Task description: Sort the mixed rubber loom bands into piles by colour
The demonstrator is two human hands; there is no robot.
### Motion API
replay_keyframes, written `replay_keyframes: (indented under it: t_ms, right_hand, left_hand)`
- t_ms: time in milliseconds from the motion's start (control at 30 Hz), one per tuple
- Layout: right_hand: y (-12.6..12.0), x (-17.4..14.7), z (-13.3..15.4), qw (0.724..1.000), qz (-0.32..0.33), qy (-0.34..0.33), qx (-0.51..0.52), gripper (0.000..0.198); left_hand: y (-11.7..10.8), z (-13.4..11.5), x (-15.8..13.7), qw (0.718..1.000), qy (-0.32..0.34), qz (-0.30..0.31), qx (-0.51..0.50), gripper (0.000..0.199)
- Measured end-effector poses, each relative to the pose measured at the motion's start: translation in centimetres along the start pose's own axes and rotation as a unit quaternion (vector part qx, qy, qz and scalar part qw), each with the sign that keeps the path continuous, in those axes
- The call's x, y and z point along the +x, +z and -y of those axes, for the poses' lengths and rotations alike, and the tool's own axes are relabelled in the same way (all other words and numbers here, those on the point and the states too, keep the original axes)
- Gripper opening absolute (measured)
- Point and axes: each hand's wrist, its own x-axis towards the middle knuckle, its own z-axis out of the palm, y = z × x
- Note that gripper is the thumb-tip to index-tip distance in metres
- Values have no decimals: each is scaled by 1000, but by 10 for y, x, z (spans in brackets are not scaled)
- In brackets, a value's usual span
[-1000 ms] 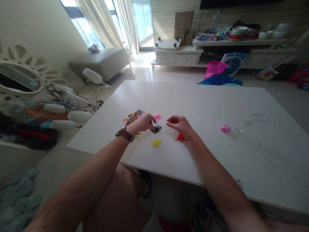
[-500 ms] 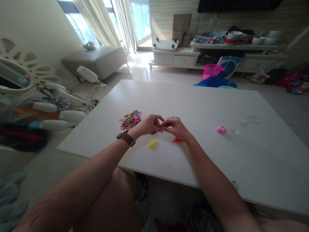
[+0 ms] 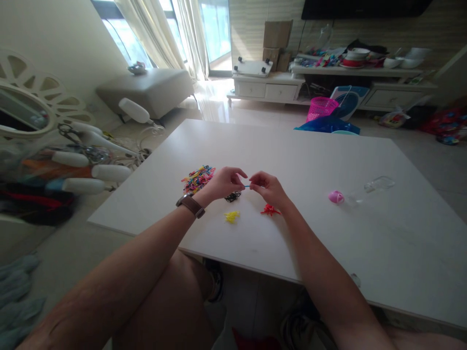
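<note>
My left hand (image 3: 230, 182), with a brown-strapped watch on its wrist, pinches one end of a thin blue band (image 3: 247, 186). The fingertips of my right hand (image 3: 268, 187) close on its other end, so it spans the small gap between both hands. Left of my left hand lies a mixed-colour pile of small loop-like bands (image 3: 198, 179), partly covered by that hand. A black cluster (image 3: 232, 197) sits just under my left fingers. Nearer to me is a yellow cluster (image 3: 232, 217), and a red cluster (image 3: 270, 210) rests beside my right wrist.
On the white table (image 3: 314, 155), a pink egg-shaped object (image 3: 336, 197) and a clear glass-like container (image 3: 379, 183) lie to the right. A small clear object (image 3: 355, 279) is at the front edge by my right forearm. Beyond the table stands a pink basket (image 3: 321, 108).
My hands have drawn slightly apart, and the blue band now shows between them. More of the black cluster is visible; the blue cluster seen behind my right hand is now hidden.
</note>
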Motion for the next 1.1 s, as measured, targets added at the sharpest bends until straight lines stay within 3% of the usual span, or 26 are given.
replay_keyframes:
  t_ms: [200, 433, 633, 833, 967, 1033, 1100]
  right_hand:
    - [-4, 3, -3, 1000, -11, -5, 18, 18]
    - [-17, 7, -10, 996, -84, 7, 38, 23]
    - [-9, 7, -9, 998, -57, -8, -18, 19]
    - [-14, 7, -8, 996, -89, -10, 1, 17]
    - [-10, 7, -8, 997, -73, -16, 1, 21]
    - [-15, 8, -11, 992, -124, -10, 13, 25]
    - [-25, 10, -17, 976, -216, -5, 1, 25]
  left_hand:
    - [-1, -9, 1, 999, -18, 1, -28, 28]
    - [-9, -12, 4, 998, -32, -35, -50, 23]
    - [-4, -13, 4, 999, -22, -29, -17, 24]
    - [-10, -16, 5, 997, -39, -51, -49, 22]
    - [-3, -8, 6, 999, -17, -22, -18, 26]
    - [-2, -6, 5, 1000, -10, -26, -8, 27]
    - [-8, -6, 2, 999, -23, -49, -7, 27]
